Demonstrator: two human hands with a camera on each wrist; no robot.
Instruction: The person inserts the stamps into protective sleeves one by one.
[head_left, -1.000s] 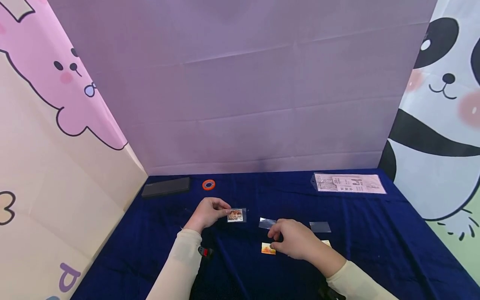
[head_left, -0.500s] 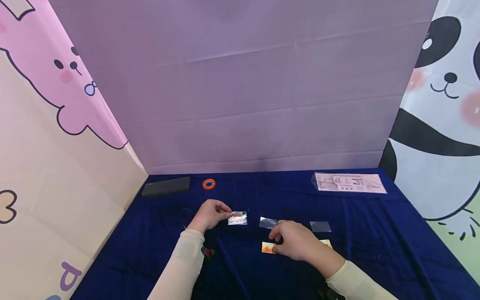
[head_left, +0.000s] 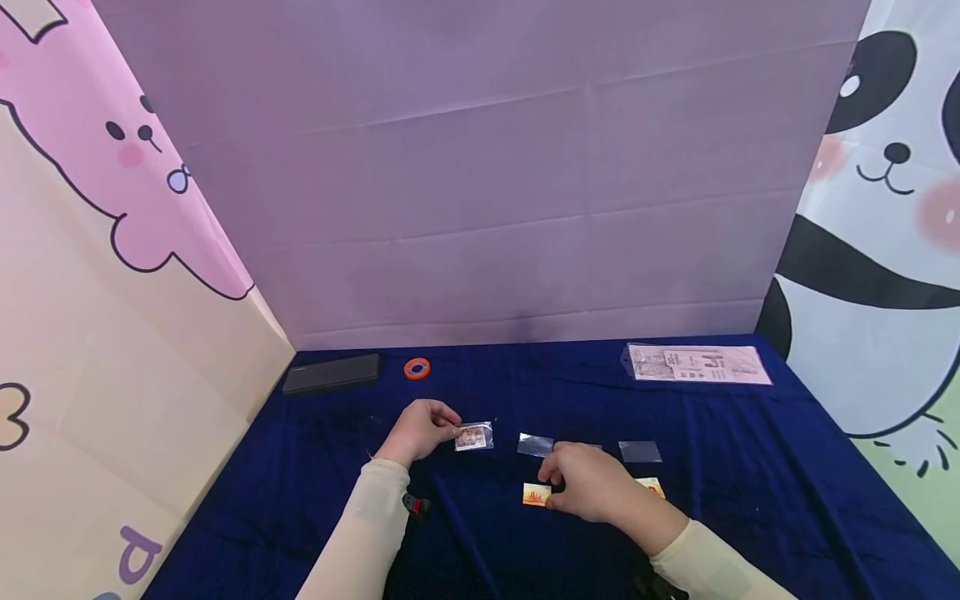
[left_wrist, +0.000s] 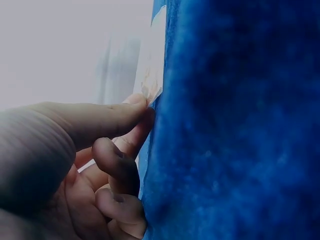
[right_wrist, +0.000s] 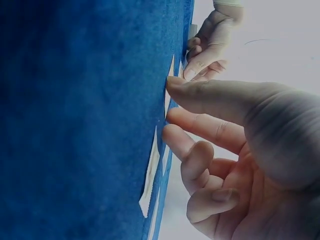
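On the blue cloth (head_left: 480, 550) over the tabletop, a yellow card (head_left: 536, 495) lies flat; read the clock from it, twelve away from the person. At three o'clock the right grip (head_left: 588, 479) hangs with thumb and forefinger apart, the thumb at the card's edge and no firm hold to be seen. Between ten and eleven the left grip (head_left: 420, 429) pinches a sleeve (head_left: 489, 436) by its nine o'clock edge, a picture card (head_left: 471, 438) showing through. One film (head_left: 534, 445) lies at twelve, another film (head_left: 640, 452) at two. The step seems to be lifting the yellow card: best to dent the cloth beside its three o'clock edge, let the edge rise, then pinch lightly by the margin without bending it, the left pinch just firm enough to steady the sleeve.
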